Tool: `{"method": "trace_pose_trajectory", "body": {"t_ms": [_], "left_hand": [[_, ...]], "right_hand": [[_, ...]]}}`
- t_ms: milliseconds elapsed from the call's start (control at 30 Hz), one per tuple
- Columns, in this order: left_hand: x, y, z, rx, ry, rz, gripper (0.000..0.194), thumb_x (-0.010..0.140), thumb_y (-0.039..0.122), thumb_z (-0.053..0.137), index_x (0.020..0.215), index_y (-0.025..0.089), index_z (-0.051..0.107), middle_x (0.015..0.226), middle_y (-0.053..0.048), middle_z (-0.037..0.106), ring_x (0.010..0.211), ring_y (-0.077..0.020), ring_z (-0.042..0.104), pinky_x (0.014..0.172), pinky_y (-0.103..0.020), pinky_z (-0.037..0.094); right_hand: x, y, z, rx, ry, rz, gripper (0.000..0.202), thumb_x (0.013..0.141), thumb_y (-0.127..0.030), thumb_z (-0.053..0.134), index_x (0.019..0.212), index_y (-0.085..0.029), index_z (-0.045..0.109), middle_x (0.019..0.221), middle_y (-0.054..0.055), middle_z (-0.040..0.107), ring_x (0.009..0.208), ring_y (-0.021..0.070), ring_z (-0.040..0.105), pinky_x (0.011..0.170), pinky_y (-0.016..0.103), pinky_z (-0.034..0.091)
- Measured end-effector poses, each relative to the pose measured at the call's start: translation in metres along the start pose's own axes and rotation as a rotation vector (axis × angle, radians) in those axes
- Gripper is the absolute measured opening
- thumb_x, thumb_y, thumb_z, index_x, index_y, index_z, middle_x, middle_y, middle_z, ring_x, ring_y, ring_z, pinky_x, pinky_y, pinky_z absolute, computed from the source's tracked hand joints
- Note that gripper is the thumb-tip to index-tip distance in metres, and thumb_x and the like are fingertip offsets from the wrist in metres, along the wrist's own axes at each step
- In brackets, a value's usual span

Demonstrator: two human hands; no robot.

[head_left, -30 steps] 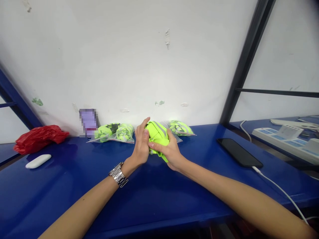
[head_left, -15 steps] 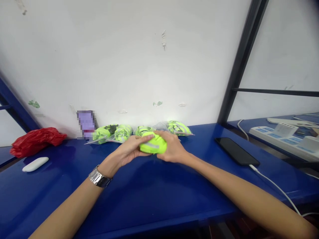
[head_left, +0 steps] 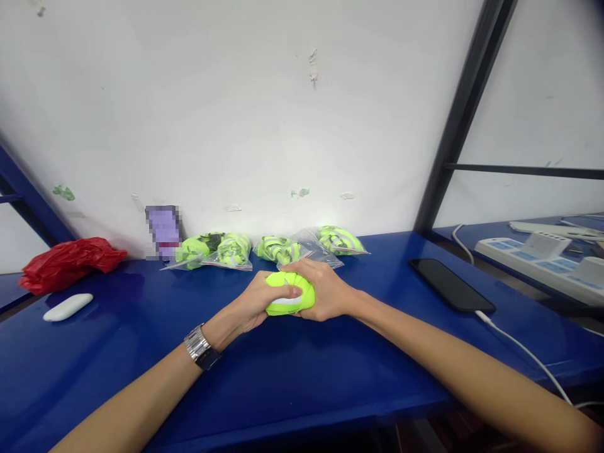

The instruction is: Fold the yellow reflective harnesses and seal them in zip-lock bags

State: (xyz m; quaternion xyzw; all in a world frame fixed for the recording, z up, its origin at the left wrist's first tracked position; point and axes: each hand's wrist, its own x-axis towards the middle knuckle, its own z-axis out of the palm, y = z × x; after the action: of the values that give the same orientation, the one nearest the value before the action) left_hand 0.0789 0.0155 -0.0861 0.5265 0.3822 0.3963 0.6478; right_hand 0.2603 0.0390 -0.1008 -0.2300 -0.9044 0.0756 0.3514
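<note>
A folded neon-yellow bundle with a pale reflective stripe is held between both hands over the blue table. My left hand, with a metal watch on its wrist, grips it from the left, thumb pressed across the stripe. From the right, my right hand wraps round the bundle's other end. Behind them, clear bags with similar yellow material lie along the wall: several at the left, one in the middle, one at the right.
A red plastic bag and a white oval case lie at the left. A purple-screened device leans on the wall. At the right are a black phone on a white cable and white power strips.
Both hands have moved slightly down and nearer with the yellow bundle, uncovering more of the middle bag. The left thumb now lies flat across the stripe.
</note>
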Motion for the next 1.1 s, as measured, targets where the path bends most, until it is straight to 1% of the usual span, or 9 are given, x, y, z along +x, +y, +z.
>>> {"method": "trace_pose_trajectory", "body": {"t_ms": [133, 233, 333, 467, 533, 600, 700, 900, 1100], "left_hand": [[0.002, 0.003, 0.002, 0.036, 0.08, 0.103, 0.022, 0.056, 0.015, 0.084, 0.071, 0.011, 0.069, 0.062, 0.001, 0.066, 0.055, -0.0092, 0.06, 0.054, -0.018, 0.05], [0.005, 0.011, 0.001, 0.04, 0.186, 0.205, 0.025, 0.054, 0.015, 0.085, 0.072, 0.011, 0.069, 0.067, 0.0, 0.068, 0.059, -0.0109, 0.062, 0.057, -0.019, 0.051], [0.007, 0.016, 0.002, -0.023, 0.35, 0.348, 0.03, 0.055, 0.017, 0.084, 0.081, 0.011, 0.071, 0.081, -0.003, 0.072, 0.069, -0.0142, 0.065, 0.065, -0.023, 0.054], [0.007, 0.012, 0.01, -0.072, 0.394, 0.402, 0.029, 0.055, 0.018, 0.084, 0.08, 0.01, 0.072, 0.079, -0.004, 0.072, 0.068, -0.0131, 0.064, 0.064, -0.022, 0.053], [0.006, 0.006, 0.015, -0.083, 0.369, 0.375, 0.028, 0.054, 0.019, 0.085, 0.078, 0.01, 0.072, 0.075, -0.003, 0.071, 0.065, -0.0123, 0.063, 0.061, -0.021, 0.052], [0.004, 0.002, 0.019, -0.092, 0.344, 0.35, 0.028, 0.054, 0.021, 0.085, 0.076, 0.009, 0.072, 0.072, -0.003, 0.07, 0.063, -0.0119, 0.062, 0.059, -0.021, 0.052], [0.0, -0.001, 0.022, -0.086, 0.309, 0.331, 0.027, 0.055, 0.022, 0.085, 0.074, 0.01, 0.072, 0.069, -0.002, 0.069, 0.061, -0.0111, 0.061, 0.057, -0.02, 0.051], [-0.005, 0.006, 0.024, -0.006, 0.211, 0.274, 0.021, 0.055, 0.019, 0.084, 0.065, 0.009, 0.068, 0.059, 0.001, 0.062, 0.055, -0.0088, 0.057, 0.052, -0.018, 0.047], [-0.008, 0.01, 0.017, 0.065, 0.127, 0.227, 0.024, 0.054, 0.022, 0.085, 0.063, 0.009, 0.067, 0.056, 0.002, 0.06, 0.05, -0.0075, 0.053, 0.046, -0.017, 0.044]], "right_hand": [[0.005, -0.008, -0.012, -0.222, -0.056, 0.062, 0.08, 0.058, -0.029, 0.07, 0.133, -0.02, 0.043, 0.111, 0.012, 0.055, 0.099, 0.0307, 0.051, 0.086, 0.049, 0.041], [0.007, -0.018, -0.023, -0.367, 0.041, 0.105, 0.088, 0.061, -0.036, 0.07, 0.14, -0.021, 0.035, 0.128, 0.015, 0.046, 0.116, 0.037, 0.041, 0.096, 0.058, 0.032], [0.006, -0.023, -0.022, -0.32, 0.215, 0.155, 0.088, 0.075, -0.048, 0.06, 0.145, -0.011, 0.022, 0.145, 0.021, 0.03, 0.134, 0.0347, 0.027, 0.108, 0.054, 0.024], [0.008, -0.021, -0.008, -0.096, 0.197, 0.318, 0.088, 0.085, -0.059, 0.048, 0.148, -0.008, 0.012, 0.154, 0.022, 0.014, 0.143, 0.0319, 0.013, 0.113, 0.051, 0.02], [0.01, -0.018, -0.003, 0.032, 0.211, 0.428, 0.094, 0.079, -0.064, 0.056, 0.147, -0.011, 0.019, 0.152, 0.022, 0.022, 0.141, 0.034, 0.022, 0.111, 0.052, 0.026], [0.012, -0.015, -0.001, 0.158, 0.266, 0.509, 0.095, 0.069, -0.064, 0.066, 0.143, -0.014, 0.032, 0.14, 0.019, 0.043, 0.129, 0.0343, 0.041, 0.104, 0.051, 0.035], [0.014, -0.011, 0.0, 0.376, 0.342, 0.547, 0.085, 0.06, -0.057, 0.077, 0.13, -0.017, 0.049, 0.114, 0.011, 0.063, 0.104, 0.0274, 0.059, 0.09, 0.042, 0.046], [0.013, -0.011, 0.005, 0.885, 0.405, 0.547, 0.039, 0.064, -0.043, 0.08, 0.088, -0.015, 0.068, 0.08, 0.003, 0.068, 0.07, 0.0151, 0.061, 0.062, 0.026, 0.048], [0.009, -0.018, 0.005, 1.305, 0.295, 0.596, 0.03, 0.059, -0.031, 0.085, 0.076, -0.012, 0.068, 0.07, 0.002, 0.066, 0.061, 0.0117, 0.06, 0.058, 0.023, 0.049]]}}
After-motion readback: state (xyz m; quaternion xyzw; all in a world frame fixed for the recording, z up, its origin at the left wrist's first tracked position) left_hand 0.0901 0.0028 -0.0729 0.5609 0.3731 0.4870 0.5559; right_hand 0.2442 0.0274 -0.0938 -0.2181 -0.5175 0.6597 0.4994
